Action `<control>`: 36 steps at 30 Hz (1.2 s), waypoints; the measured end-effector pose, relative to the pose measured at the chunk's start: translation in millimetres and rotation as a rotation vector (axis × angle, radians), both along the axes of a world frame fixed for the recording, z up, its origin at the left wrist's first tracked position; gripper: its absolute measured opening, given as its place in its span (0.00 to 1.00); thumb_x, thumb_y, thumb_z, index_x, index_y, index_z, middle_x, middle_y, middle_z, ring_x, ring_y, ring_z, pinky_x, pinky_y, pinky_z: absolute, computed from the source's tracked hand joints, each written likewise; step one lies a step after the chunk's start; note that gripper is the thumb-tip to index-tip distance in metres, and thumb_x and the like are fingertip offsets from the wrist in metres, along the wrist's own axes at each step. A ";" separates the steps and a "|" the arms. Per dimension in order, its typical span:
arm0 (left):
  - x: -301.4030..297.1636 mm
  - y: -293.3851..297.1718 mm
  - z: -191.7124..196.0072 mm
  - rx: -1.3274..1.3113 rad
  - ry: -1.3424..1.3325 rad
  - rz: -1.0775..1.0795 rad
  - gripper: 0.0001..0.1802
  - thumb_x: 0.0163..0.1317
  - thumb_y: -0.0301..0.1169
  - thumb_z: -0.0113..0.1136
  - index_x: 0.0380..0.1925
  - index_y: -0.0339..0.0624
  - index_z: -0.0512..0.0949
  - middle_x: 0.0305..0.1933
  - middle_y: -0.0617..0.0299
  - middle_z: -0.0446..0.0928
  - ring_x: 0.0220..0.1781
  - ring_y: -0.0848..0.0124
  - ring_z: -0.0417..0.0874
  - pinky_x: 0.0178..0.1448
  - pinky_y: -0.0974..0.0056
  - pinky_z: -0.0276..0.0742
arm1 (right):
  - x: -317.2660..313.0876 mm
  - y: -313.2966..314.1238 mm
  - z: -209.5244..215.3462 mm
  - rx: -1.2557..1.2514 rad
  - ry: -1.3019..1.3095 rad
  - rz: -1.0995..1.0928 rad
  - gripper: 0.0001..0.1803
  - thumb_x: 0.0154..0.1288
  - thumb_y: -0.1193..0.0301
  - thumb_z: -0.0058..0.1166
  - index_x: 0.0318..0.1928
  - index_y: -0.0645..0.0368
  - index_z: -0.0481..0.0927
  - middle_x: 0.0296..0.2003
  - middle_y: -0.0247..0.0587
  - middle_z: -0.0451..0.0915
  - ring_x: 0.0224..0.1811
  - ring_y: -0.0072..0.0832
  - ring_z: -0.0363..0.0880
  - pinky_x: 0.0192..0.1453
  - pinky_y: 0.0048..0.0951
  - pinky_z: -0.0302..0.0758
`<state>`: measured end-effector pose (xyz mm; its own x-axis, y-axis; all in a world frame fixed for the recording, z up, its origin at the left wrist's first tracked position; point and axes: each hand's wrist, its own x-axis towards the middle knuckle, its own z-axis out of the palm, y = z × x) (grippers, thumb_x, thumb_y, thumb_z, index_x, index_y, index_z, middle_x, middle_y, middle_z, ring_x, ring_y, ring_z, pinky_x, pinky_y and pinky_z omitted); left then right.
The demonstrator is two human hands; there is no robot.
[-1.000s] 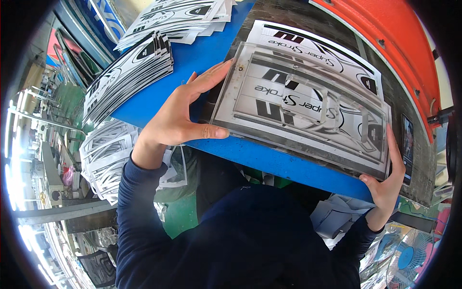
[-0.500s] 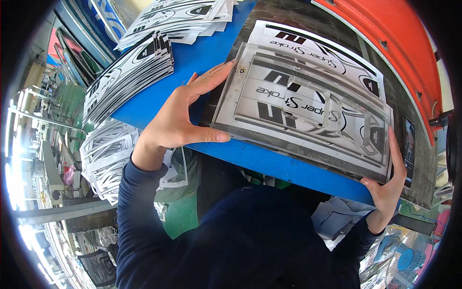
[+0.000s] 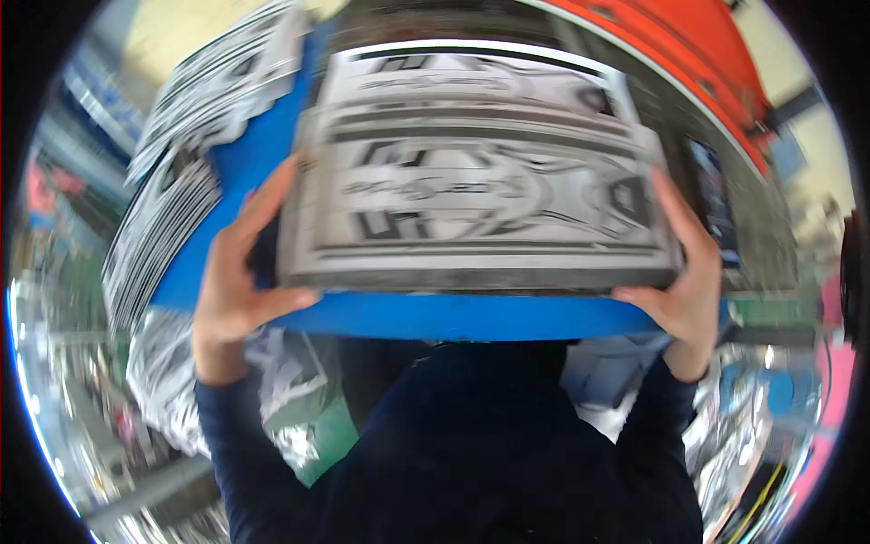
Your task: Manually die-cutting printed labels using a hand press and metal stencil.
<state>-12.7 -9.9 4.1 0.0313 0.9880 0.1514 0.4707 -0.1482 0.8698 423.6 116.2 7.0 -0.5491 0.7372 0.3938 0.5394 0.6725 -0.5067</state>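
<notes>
A clear, rectangular plastic plate (image 3: 471, 260) with a raised inner frame lies over printed black-and-white sheets in front of me. My left hand (image 3: 231, 281) grips its left end, thumb at the near corner and fingers along the side. At the opposite end my right hand (image 3: 691, 272) holds the plate the same way. Beyond the plate's far edge shows part of a printed sheet (image 3: 453, 62). Through the clear plastic the same kind of print is visible. The picture is smeared by motion, so I cannot tell whether the plate touches the sheets.
Fanned stacks of printed sheets, a nearer stack (image 3: 154, 245) and a farther stack (image 3: 217, 86), lie left on the blue surface (image 3: 399, 315). A red machine part (image 3: 689, 41) curves along the far right. A phone-like dark device (image 3: 716, 204) lies beside my right hand.
My view has turned, so the plate now appears level rather than slanted. Both hands keep hold of its ends. The stacks at left have shifted leftward in view.
</notes>
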 end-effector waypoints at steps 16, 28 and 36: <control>3.4 3.5 -6.6 0.012 -0.113 -0.005 0.71 0.43 0.51 0.83 0.75 0.19 0.51 0.77 0.37 0.61 0.77 0.57 0.67 0.79 0.56 0.58 | -0.2 -0.1 -6.7 0.134 0.021 0.028 0.62 0.39 0.48 0.82 0.73 0.63 0.67 0.68 0.64 0.71 0.72 0.57 0.69 0.73 0.45 0.68; 3.0 3.8 -7.2 0.012 -0.136 -0.024 0.70 0.45 0.48 0.83 0.75 0.18 0.49 0.76 0.37 0.61 0.77 0.55 0.67 0.79 0.55 0.59 | -2.6 -2.5 -7.4 0.102 0.046 -0.024 0.66 0.28 0.50 0.85 0.73 0.58 0.70 0.69 0.61 0.72 0.73 0.53 0.69 0.74 0.44 0.67; 3.4 4.8 -5.1 0.027 -0.110 -0.024 0.70 0.44 0.50 0.83 0.75 0.18 0.49 0.77 0.35 0.60 0.77 0.55 0.67 0.79 0.55 0.58 | -1.6 -2.3 -5.4 0.097 0.032 -0.027 0.64 0.29 0.51 0.85 0.72 0.58 0.71 0.69 0.59 0.72 0.74 0.53 0.69 0.74 0.43 0.67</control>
<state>-9.3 -5.2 -1.0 0.0366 0.9826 0.1821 0.3689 -0.1826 0.9114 422.0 113.9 1.6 -0.5158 0.7088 0.4812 0.5422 0.7050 -0.4572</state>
